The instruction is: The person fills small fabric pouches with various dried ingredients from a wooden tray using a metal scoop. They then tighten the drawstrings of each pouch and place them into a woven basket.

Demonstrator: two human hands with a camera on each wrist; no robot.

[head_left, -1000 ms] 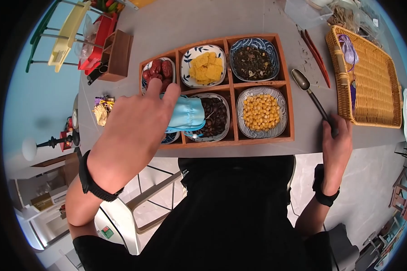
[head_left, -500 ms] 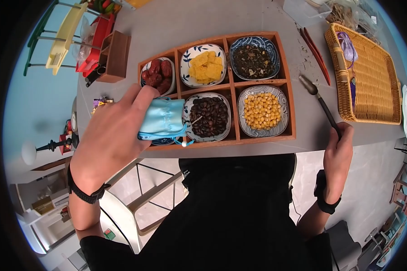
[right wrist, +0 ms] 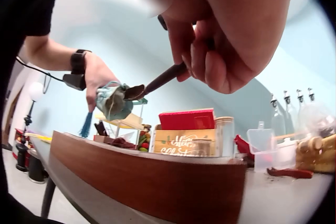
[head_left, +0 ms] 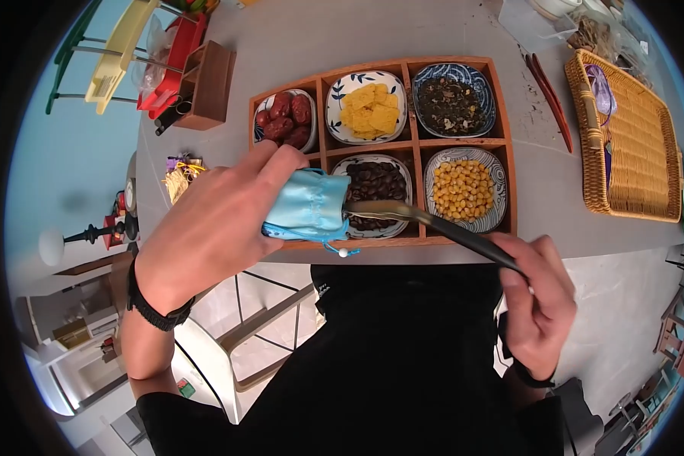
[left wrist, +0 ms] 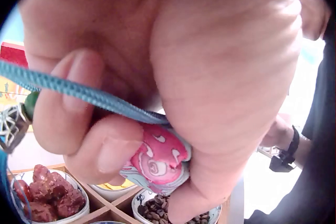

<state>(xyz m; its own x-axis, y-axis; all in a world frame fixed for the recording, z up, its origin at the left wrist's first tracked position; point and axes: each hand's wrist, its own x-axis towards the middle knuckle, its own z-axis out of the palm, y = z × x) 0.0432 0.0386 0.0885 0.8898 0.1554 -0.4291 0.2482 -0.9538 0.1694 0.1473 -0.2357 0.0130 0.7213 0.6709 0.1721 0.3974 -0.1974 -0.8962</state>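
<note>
My left hand [head_left: 213,204] grips a light blue drawstring pouch [head_left: 308,201] on its side above the left front of a divided wooden tray [head_left: 514,182]. A pink printed patch [left wrist: 160,158] shows between the fingers in the left wrist view. My right hand [head_left: 541,292] holds a spoon [head_left: 463,237] by its dark handle. The spoon's metal bowl points left, its tip right at the pouch's mouth, over the dish of dark beans [head_left: 376,181]. In the right wrist view the spoon bowl [right wrist: 135,92] overlaps the open mouth of the pouch [right wrist: 118,103].
Other tray dishes hold red dates [head_left: 285,118], yellow pieces [head_left: 371,110], dried tea leaves [head_left: 454,105] and corn kernels [head_left: 463,188]. To the right lie dark red tongs [head_left: 549,102] and a wicker basket [head_left: 634,144]. A brown wooden box [head_left: 211,87] stands at the back left.
The spoon has swung from the table right of the tray leftward to the pouch's mouth. My left hand moved left with the pouch, then came partway back right.
</note>
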